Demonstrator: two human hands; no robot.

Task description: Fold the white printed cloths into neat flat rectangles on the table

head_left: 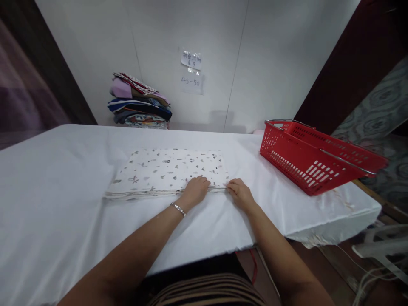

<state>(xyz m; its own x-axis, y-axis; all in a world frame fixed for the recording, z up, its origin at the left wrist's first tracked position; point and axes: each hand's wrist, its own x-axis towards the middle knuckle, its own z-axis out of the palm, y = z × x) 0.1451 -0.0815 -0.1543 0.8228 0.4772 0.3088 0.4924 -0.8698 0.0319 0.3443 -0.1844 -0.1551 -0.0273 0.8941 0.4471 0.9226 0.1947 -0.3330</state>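
A white cloth (pixel 168 168) with small printed motifs lies folded into a flat rectangle on the white-covered table, its several layers showing along the near edge. My left hand (pixel 196 190), a silver bracelet at its wrist, has its fingers curled on that near edge, right of the middle. At the near right corner, my right hand (pixel 240 193) pinches the layers between thumb and fingers. Both hands touch the cloth, and their fingertips are partly hidden.
A red plastic basket (pixel 296 157) with metal handles stands at the table's right side. Several folded fabrics (pixel 140 102) are stacked at the back left against the wall. Handwritten paper signs (pixel 191 80) hang there. A white plastic stool (pixel 382 246) is at the lower right.
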